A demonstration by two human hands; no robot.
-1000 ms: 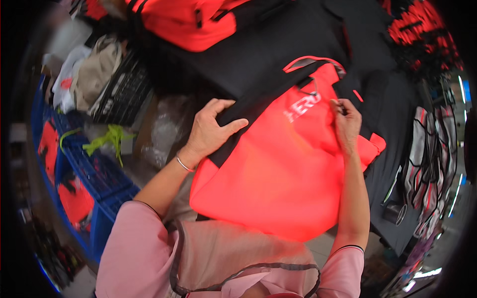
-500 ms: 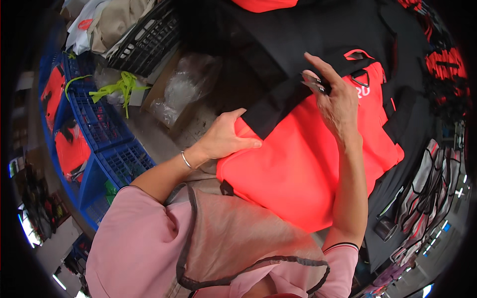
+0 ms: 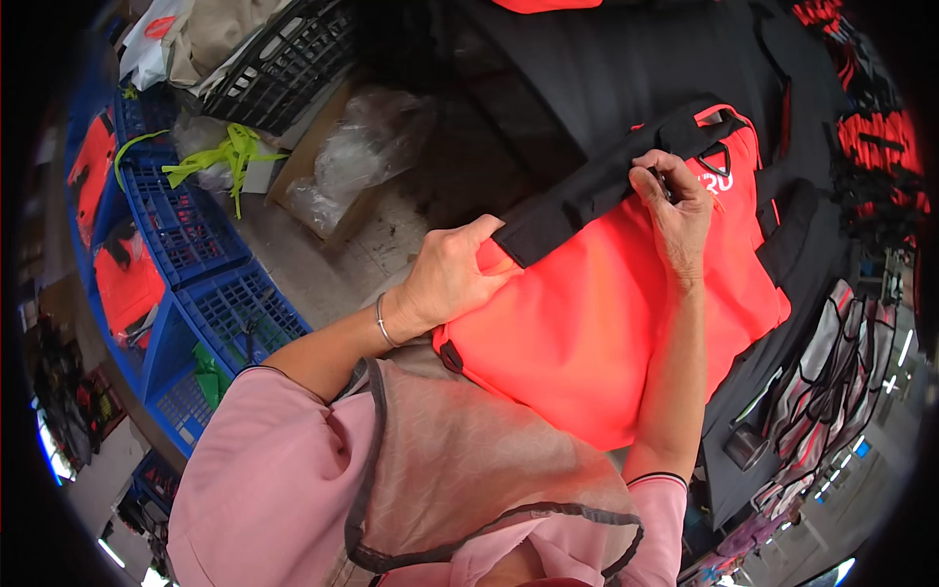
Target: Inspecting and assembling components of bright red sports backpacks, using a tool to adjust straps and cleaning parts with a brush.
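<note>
A bright red-orange fabric piece [image 3: 587, 342], looking like a vest or bag, lies across my lap and the dark cloth. It has a wide black band [image 3: 577, 210] along its upper edge, with pale lettering and a black triangular ring [image 3: 716, 157] near the right end. My left hand [image 3: 448, 279] is closed on the piece's left corner, thumb at the end of the black band. My right hand [image 3: 677, 210] is curled over the band's right part, holding what look like small dark thread snips [image 3: 663, 184], mostly hidden by the fingers.
Black cloth [image 3: 626, 78] covers the surface ahead. Blue plastic baskets [image 3: 196, 235] with red-orange pieces stand at left, a black crate [image 3: 284, 68] behind them. Yellow-green strips [image 3: 230, 161] and clear plastic wrap [image 3: 362, 157] lie near. A metal cup [image 3: 746, 447] sits at right.
My right hand has come down onto the black band, and its raised forefinger has curled in. The band now lies straighter along the edge. My left hand keeps its grip on the corner.
</note>
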